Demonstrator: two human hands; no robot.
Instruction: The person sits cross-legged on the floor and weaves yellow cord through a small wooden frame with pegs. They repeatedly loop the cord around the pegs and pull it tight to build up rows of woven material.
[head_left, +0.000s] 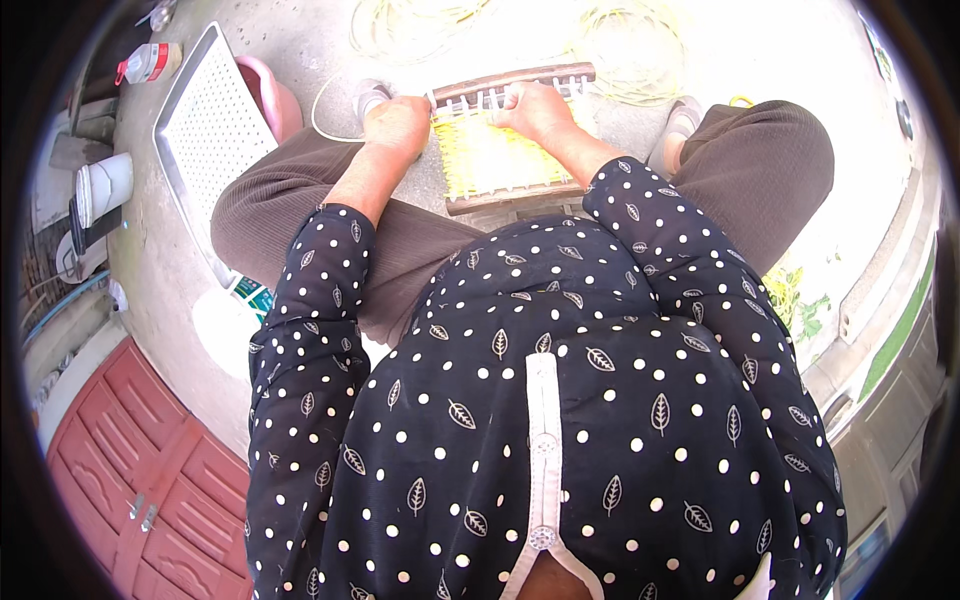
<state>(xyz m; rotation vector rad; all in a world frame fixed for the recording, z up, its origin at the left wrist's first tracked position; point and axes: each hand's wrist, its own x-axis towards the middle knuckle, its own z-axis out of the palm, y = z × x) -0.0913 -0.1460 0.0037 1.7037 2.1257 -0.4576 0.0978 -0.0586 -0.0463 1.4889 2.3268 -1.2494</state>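
Between the person's knees stands a small stool frame with wooden rails, strung with a yellow cord weave. White cord loops wrap the far rail. My left hand is closed at the frame's far left corner, on a pale cord that curves away to the left; the grip itself is hidden from above. My right hand rests on the weave near the far rail, thumb and fingers bent together around a strand, it seems; glare hides what lies between the fingertips.
Coils of yellow cord lie on the concrete beyond the frame. At left are a perforated metal tray, a pink basin, a plastic bottle and a white bucket. Green leaves lie at right.
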